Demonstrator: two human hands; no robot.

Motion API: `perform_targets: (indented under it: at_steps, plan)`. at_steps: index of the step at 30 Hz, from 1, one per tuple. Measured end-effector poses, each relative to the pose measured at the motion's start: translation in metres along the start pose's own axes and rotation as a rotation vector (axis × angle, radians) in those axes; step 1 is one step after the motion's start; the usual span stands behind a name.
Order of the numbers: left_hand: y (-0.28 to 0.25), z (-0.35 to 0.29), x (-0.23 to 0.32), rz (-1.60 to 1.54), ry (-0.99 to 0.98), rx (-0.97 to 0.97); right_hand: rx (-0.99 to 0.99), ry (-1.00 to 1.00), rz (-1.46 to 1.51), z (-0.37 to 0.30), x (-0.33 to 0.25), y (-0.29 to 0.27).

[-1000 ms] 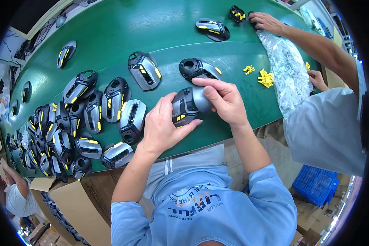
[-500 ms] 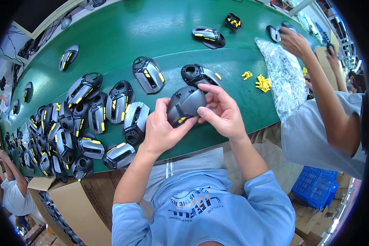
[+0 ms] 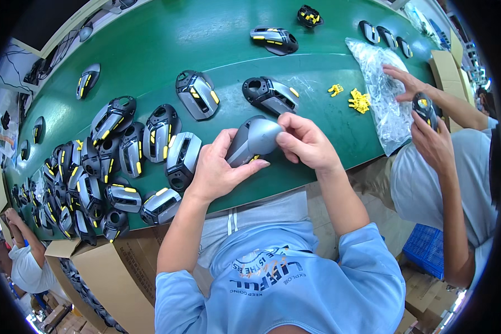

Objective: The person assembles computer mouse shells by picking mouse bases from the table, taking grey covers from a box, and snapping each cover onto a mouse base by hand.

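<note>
My left hand (image 3: 212,173) is closed around the side of a grey-and-black mouse shell (image 3: 254,139), its thumb along the near edge by a yellow strip. The shell's smooth rounded end points toward my right hand (image 3: 312,146). There the thumb and bent fingers are pinched together at the shell's right edge; whether a small part is between them is hidden. Just beyond lies another mouse shell (image 3: 273,96), grey with a yellow strip. To its left stands a similar mouse shell (image 3: 197,94), and a further grey shell (image 3: 183,156) lies beside my left hand.
Many more shells (image 3: 89,189) crowd the left of the green table (image 3: 167,55). Small yellow parts (image 3: 359,102) lie to the right, beside a clear plastic bag (image 3: 379,94). A co-worker's hand (image 3: 431,142) holds a dark shell. An open cardboard box (image 3: 108,267) stands at the near left.
The held shell has turned so its smooth rounded end shows more. My right fingers have curled in to its edge. The co-worker's arms have drawn back, one hand now holding a dark shell.
</note>
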State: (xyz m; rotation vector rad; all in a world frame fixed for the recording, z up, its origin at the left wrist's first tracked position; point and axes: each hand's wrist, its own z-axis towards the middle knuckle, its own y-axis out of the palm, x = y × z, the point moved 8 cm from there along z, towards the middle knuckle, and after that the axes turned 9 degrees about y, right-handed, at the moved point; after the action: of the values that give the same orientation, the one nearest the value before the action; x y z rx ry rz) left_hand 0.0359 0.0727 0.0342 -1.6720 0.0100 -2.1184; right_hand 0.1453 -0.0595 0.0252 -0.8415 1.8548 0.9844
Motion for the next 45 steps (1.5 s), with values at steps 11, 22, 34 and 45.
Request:
perform_targets:
  at_steps: [11,22,34,45]
  plan:
    - [0.008,-0.009,-0.013,-0.36,-0.194,-0.034,0.309,-0.481,-0.546,-0.007,-0.029,-0.002]
    - [0.008,-0.01,-0.012,-0.155,-0.125,-0.084,0.249,-0.607,-0.871,-0.011,-0.041,0.017]
    - [0.014,-0.007,0.015,0.119,0.273,-0.178,0.11,-0.438,-0.581,-0.006,-0.026,0.024]
    - [0.049,-0.012,0.038,0.473,0.469,-0.207,0.351,-0.695,-0.425,-0.004,-0.022,0.024]
